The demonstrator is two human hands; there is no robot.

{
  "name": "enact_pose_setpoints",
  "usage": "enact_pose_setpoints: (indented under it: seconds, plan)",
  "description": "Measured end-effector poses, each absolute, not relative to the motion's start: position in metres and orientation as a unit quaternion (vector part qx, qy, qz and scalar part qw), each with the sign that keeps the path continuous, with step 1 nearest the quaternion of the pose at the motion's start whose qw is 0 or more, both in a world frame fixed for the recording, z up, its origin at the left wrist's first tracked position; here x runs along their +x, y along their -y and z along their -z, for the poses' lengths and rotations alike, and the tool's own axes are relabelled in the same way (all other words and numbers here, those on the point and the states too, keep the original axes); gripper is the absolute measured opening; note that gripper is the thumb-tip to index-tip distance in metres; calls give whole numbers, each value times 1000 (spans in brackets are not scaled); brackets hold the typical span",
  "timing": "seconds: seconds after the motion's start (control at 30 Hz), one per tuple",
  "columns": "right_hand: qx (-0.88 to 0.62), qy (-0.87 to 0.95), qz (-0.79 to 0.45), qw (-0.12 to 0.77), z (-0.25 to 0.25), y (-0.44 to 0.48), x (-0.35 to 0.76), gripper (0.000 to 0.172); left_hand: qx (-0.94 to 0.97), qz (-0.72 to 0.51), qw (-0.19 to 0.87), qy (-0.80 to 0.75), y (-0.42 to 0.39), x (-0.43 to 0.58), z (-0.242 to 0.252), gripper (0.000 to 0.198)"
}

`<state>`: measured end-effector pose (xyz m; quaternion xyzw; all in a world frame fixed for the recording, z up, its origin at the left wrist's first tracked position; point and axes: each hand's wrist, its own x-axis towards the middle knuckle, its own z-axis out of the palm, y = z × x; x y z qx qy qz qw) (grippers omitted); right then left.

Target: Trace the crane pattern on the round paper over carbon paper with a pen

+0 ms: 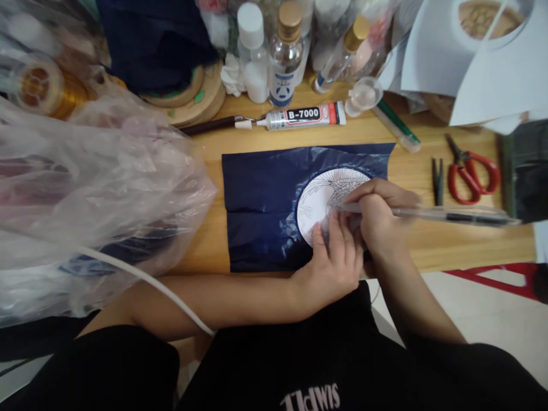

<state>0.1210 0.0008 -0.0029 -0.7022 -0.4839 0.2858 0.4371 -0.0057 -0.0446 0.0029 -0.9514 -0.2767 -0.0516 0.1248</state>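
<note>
A dark blue sheet lies flat on the wooden table. On its right part sits a round white paper printed with a fine line drawing. My left hand presses its fingers flat on the lower edge of that round paper. My right hand is closed round a clear pen, whose tip touches the drawing while its long barrel points right.
A big clear plastic bag fills the table's left side. At the back stand bottles and a B-7000 glue tube. Red scissors and a dark clip lie to the right. White card sheets overhang the back right.
</note>
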Motion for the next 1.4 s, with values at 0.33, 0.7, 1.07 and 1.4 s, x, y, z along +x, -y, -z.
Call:
enact_pose_setpoints:
  seconds: [0.33, 0.7, 1.07, 1.4]
  plan:
    - [-688, 489, -290, 451, -1, -2, 120, 27, -951, 60, 124, 278, 45, -5, -1, 65]
    - [-694, 486, -286, 448, 2, -1, 120, 25, -951, 54, 126, 278, 45, -5, -2, 63]
    - [-707, 472, -283, 443, 3, -2, 120, 24, -951, 59, 126, 276, 45, -4, -2, 64]
    - [-707, 458, -279, 460, 1, -4, 117, 21, -951, 54, 127, 276, 44, -5, -3, 66]
